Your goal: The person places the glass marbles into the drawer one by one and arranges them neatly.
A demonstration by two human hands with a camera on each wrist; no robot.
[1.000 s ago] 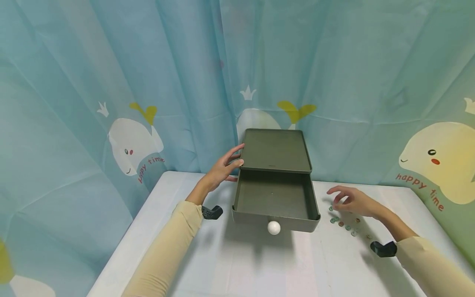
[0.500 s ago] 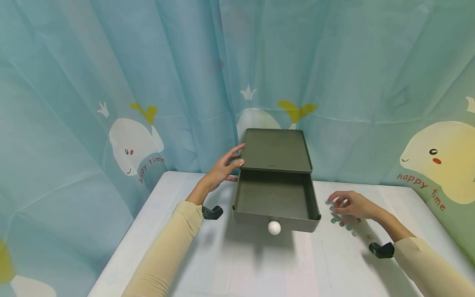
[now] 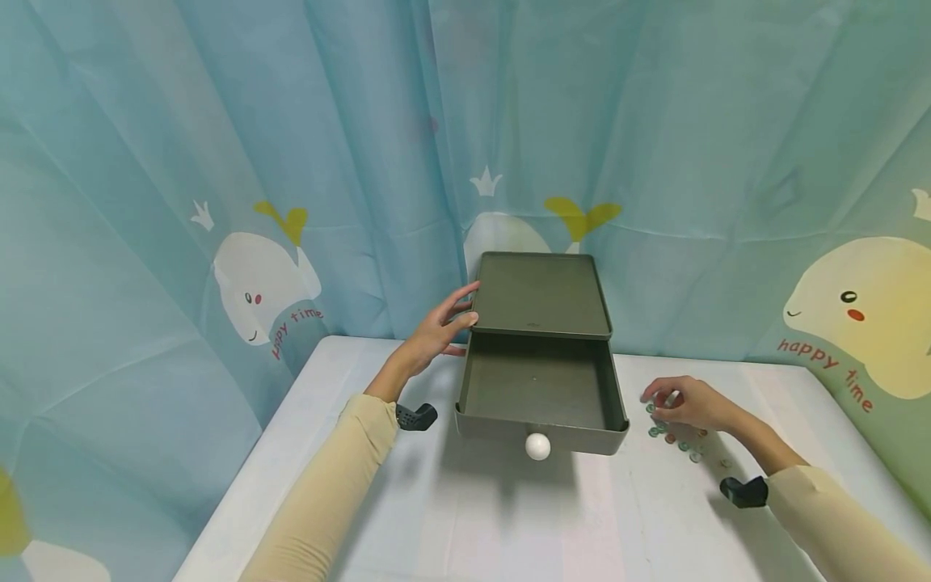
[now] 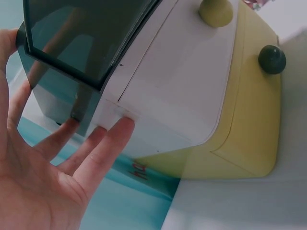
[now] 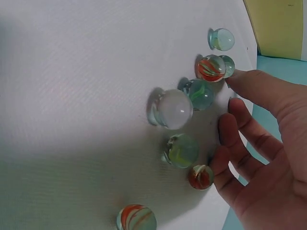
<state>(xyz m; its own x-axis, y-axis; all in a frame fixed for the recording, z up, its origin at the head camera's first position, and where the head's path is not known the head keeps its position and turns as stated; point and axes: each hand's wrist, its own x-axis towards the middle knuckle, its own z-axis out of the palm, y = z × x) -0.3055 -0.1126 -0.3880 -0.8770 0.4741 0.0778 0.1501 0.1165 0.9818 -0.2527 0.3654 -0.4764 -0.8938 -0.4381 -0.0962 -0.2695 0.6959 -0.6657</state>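
Note:
A drawer unit stands on the table, its dark green top drawer [image 3: 538, 388] pulled out, with a white knob [image 3: 537, 446] in front and nothing lying inside. My left hand [image 3: 435, 331] touches the unit's left side with spread fingers, just below the green lid [image 3: 541, 295]. In the left wrist view, fingertips [image 4: 125, 125] press on the white drawer section [image 4: 177, 72]. My right hand [image 3: 691, 402] is low over several glass marbles [image 5: 181, 150]. Its thumb [image 5: 244, 84] is right at a pale green marble [image 5: 228, 66], the loosely bent fingers apart from the thumb.
Below the white section is a yellow drawer section [image 4: 254, 115] with a dark green knob [image 4: 272, 59]. The white table [image 3: 524, 533] ends at a blue whale-print curtain [image 3: 393, 162] behind and beside it. The marbles lie loose, right of the unit.
My right hand has come down a little among the marbles, and its fingers have drawn closer to the thumb. The left hand and the drawer unit look unchanged.

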